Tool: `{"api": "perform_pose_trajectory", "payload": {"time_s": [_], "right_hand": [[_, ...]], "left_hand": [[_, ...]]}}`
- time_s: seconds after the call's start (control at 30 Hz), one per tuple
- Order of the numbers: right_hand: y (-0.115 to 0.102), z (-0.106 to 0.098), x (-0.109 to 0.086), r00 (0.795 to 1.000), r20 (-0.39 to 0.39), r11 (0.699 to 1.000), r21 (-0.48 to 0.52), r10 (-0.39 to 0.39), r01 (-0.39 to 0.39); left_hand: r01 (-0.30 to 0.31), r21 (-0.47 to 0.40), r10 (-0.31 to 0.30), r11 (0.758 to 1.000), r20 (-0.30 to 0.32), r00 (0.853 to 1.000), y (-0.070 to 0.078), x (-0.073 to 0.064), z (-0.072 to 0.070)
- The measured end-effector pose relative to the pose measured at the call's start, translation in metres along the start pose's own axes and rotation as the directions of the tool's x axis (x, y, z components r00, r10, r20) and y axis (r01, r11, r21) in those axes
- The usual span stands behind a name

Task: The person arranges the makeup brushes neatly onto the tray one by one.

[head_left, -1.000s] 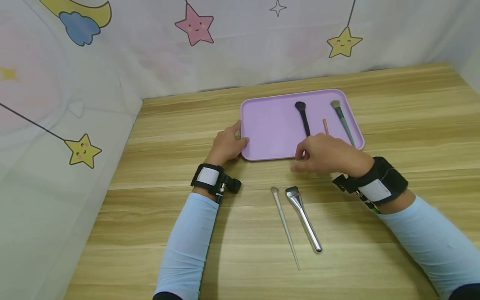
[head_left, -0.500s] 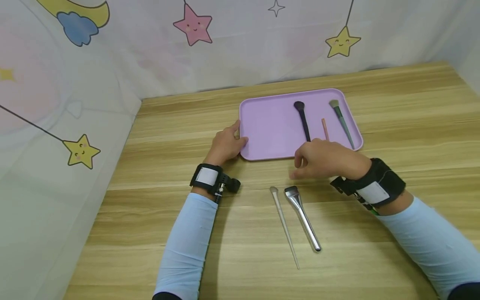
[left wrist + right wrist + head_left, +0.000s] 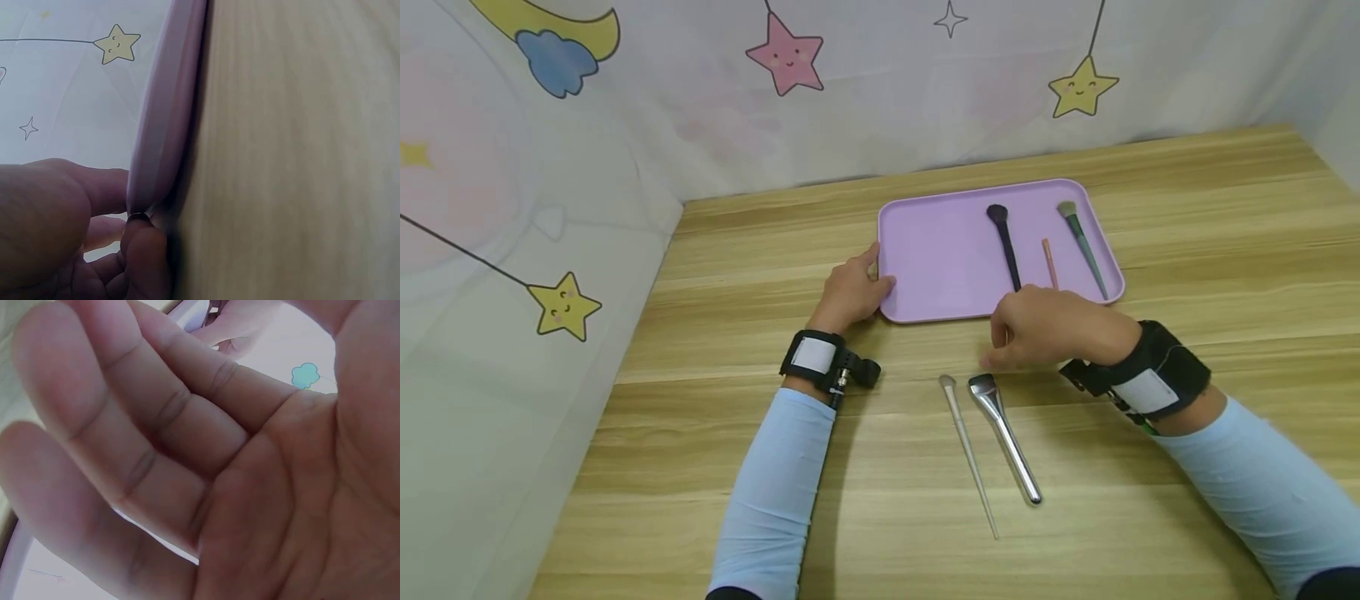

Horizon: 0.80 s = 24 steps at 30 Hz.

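Steadiness seems the reason the left hand (image 3: 850,292) pinches the lilac, round-cornered plastic tray (image 3: 936,254) at its left end, while the right hand (image 3: 1048,325), loosely bent and visibly empty, hovers near the flat-headed, shiny silver brush (image 3: 1009,442) lying in front of the tray.

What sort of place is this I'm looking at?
Possibly an indoor tabletop filming setup: there's a wood-grain table, a cartoon-star backdrop behind it, and black wrist straps with small devices attached.
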State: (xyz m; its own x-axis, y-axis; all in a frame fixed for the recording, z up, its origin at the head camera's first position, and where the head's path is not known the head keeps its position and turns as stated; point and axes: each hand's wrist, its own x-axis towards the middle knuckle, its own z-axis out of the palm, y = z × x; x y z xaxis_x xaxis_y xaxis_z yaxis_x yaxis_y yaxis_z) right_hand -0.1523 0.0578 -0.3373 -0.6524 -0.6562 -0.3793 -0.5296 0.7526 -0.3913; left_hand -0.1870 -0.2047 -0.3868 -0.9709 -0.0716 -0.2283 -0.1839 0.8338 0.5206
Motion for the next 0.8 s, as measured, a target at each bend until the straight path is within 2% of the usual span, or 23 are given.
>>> {"api": "perform_pose_trajectory", "payload": {"time_s": [0.5, 0.8], "right_hand": [[-0.0048, 0.0047, -0.0018, 1.000, 0.028, 1.000, -0.003, -0.001, 0.001], [-0.0069, 0.0071, -0.0027, 0.998, 0.054, 0.999, 0.012, -0.037, 0.036]], "left_hand": [[-0.012, -0.018, 0.012, 1.000, 0.001, 1.000, -0.0008, 0.0005, 0.0002], [-0.019, -0.016, 0.019, 1.000, 0.000, 1.000, -0.0008, -0.0004, -0.0001]]}}
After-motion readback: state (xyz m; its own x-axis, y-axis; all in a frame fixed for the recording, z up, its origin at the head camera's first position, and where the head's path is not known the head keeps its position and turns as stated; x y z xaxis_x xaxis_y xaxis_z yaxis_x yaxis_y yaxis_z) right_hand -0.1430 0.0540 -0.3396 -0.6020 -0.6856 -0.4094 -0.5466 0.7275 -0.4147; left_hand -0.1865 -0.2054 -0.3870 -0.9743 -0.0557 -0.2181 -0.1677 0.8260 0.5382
